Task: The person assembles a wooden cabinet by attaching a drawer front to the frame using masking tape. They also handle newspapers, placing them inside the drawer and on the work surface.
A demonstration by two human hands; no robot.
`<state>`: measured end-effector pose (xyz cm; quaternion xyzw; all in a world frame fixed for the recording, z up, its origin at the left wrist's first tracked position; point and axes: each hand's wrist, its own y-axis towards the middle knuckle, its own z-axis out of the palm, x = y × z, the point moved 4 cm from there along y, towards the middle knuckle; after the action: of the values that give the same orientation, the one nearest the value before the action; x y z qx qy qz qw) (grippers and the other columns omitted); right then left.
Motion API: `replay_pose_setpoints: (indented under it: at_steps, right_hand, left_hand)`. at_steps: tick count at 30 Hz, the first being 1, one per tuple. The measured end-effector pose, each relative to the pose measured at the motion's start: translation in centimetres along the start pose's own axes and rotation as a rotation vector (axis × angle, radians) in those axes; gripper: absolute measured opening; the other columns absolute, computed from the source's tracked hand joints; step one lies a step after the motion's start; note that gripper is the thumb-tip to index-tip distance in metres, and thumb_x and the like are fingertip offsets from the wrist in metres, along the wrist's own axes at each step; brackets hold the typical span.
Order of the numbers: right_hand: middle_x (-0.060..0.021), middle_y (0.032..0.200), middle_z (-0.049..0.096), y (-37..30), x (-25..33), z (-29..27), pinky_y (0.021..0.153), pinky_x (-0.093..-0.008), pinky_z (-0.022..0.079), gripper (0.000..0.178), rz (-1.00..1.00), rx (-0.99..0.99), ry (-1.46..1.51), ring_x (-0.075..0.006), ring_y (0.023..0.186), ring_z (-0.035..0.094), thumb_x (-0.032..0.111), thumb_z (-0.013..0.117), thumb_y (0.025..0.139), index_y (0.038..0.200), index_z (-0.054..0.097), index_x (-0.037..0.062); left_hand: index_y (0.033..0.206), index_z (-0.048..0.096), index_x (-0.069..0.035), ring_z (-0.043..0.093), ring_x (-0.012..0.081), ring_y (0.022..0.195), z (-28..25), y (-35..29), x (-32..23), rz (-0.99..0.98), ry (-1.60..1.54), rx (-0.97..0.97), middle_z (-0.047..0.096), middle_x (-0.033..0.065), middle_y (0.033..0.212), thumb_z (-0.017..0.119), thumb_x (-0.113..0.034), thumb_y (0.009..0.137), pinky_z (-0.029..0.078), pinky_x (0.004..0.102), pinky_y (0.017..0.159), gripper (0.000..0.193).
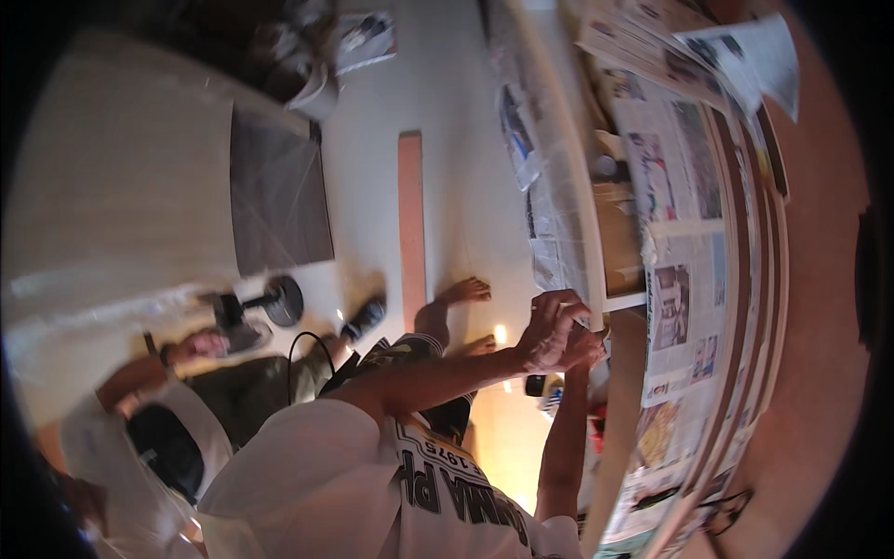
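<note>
My left hand (551, 332) reaches across from the left with its fingers curled. Just beside it, my right hand (585, 347) is raised, fingers bent, and the two hands overlap or touch. Both are at the front edge of a newspaper-covered shelf unit (684, 279), near the end of a white crosspiece (626, 302). Whatever may be between the fingers is hidden or too small to name. A small dark object (535, 385) shows below my left hand; its kind is unclear.
A co-worker (140, 456) in a white top is at the left, one hand by a round-based dark object (244, 334). An orange-brown plank (411, 224) and a dark grey panel (279, 191) lie beyond. A bucket (315, 91) stands far off. Loose newspaper (750, 61) sticks out top right.
</note>
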<state>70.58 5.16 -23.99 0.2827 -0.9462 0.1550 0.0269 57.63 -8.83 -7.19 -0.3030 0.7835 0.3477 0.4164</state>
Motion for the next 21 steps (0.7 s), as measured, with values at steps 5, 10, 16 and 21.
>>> replay_pose_setpoints:
  at_steps: [5, 10, 16, 21]
  right_hand:
    - [-0.0157, 0.092, 0.073, 0.5, -0.2, -0.8, 0.068, -0.0506, 0.056, 0.031, -0.304, -0.089, -0.025, -0.0362, 0.081, 0.072, 0.039, 0.062, 0.095, 0.103, 0.070, 0.0101]
    - [-0.0142, 0.090, 0.073, 1.5, -0.9, 0.4, 0.066, -0.0495, 0.056, 0.026, -0.264, -0.083, 0.056, -0.0347, 0.080, 0.073, 0.037, 0.065, 0.093, 0.095, 0.069, 0.0118]
    - [-0.0075, 0.084, 0.074, 1.7, -2.2, 2.9, 0.066, -0.0458, 0.056, 0.025, -0.211, -0.145, 0.107, -0.0291, 0.076, 0.074, 0.038, 0.074, 0.087, 0.088, 0.073, 0.0131]
    - [-0.0087, 0.086, 0.075, 1.5, -2.0, 2.2, 0.067, -0.0457, 0.056, 0.029, -0.179, -0.157, 0.391, -0.0297, 0.080, 0.075, 0.040, 0.074, 0.087, 0.092, 0.074, 0.0109]
  left_hand:
    - [0.137, 0.043, 0.001, 0.048, 0.0425, 0.126, 3.8, -4.7, 4.7, -0.348, -0.055, -0.110, 0.049, 0.0228, 0.131, 0.079, -0.012, 0.081, 0.043, 0.0484, 0.108, 0.068]
    - [0.140, 0.041, 0.005, 0.050, 0.0466, 0.126, 7.2, -4.5, 6.3, -0.418, -0.126, -0.198, 0.050, 0.0275, 0.132, 0.078, -0.009, 0.078, 0.044, 0.0483, 0.109, 0.073]
    - [0.143, 0.038, 0.006, 0.049, 0.0473, 0.125, 9.4, -2.8, 6.1, -0.518, -0.008, -0.335, 0.047, 0.0275, 0.134, 0.078, -0.011, 0.075, 0.043, 0.0486, 0.110, 0.081]
    - [0.149, 0.033, 0.007, 0.045, 0.0467, 0.133, 11.6, -2.4, 5.8, -0.589, -0.005, -0.427, 0.044, 0.0292, 0.142, 0.073, -0.007, 0.075, 0.039, 0.0464, 0.115, 0.085]
